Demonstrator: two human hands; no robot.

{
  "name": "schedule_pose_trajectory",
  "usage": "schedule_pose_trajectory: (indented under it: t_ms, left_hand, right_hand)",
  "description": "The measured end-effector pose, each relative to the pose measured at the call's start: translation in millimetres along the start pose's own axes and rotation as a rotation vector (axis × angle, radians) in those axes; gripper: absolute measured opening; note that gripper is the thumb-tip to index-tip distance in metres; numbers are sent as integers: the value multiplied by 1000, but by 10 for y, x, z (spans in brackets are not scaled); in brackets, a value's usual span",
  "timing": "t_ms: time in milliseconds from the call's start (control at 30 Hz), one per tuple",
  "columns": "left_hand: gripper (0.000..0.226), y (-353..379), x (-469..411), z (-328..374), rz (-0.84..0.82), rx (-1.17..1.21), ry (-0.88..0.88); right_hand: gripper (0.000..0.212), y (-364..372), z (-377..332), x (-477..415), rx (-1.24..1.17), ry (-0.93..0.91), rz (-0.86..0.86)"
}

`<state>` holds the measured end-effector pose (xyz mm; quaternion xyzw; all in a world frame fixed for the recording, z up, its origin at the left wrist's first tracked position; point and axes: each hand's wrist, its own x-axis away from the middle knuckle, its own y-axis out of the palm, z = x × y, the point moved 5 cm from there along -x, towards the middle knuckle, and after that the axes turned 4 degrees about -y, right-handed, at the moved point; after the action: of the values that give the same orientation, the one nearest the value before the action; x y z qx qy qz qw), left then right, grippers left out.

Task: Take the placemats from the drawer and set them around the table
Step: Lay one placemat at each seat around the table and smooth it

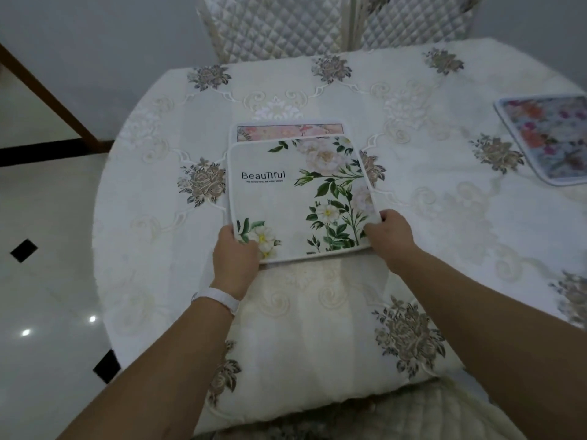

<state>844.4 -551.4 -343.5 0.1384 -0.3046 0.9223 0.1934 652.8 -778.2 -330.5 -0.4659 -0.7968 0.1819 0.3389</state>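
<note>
A white placemat (295,198) printed with green leaves, pale flowers and the word "Beautiful" is held over the table (152,154), which wears a cream embroidered cloth. My left hand (235,258) grips its near left corner and my right hand (389,238) grips its near right corner. Under its far edge shows a pink-patterned placemat (289,131), mostly hidden. A third placemat (549,138) with bright pink and orange flowers lies flat at the table's right side, cut off by the frame edge.
Two quilted white chairs (273,23) stand at the table's far side. A cushioned chair seat (397,414) shows at the near edge. Glossy white floor tiles (41,281) lie to the left, with a brown wooden post (47,93) beyond.
</note>
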Motion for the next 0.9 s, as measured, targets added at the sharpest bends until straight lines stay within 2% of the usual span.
schedule_pose_trajectory:
  t_ms: [133, 267, 633, 900]
  left_hand:
    - [26, -101, 315, -234, -55, 80, -19]
    - [23, -246, 654, -291, -101, 112, 65]
    - [15, -219, 1485, -74, -281, 125, 270]
    - [16, 102, 2022, 249, -390, 134, 321]
  right_hand:
    - [13, -81, 159, 342, 38, 22, -29]
    - [8, -221, 286, 754, 73, 3, -33]
    - [4, -964, 610, 1670, 111, -14, 106]
    - [2, -1667, 894, 1977, 84, -25, 235]
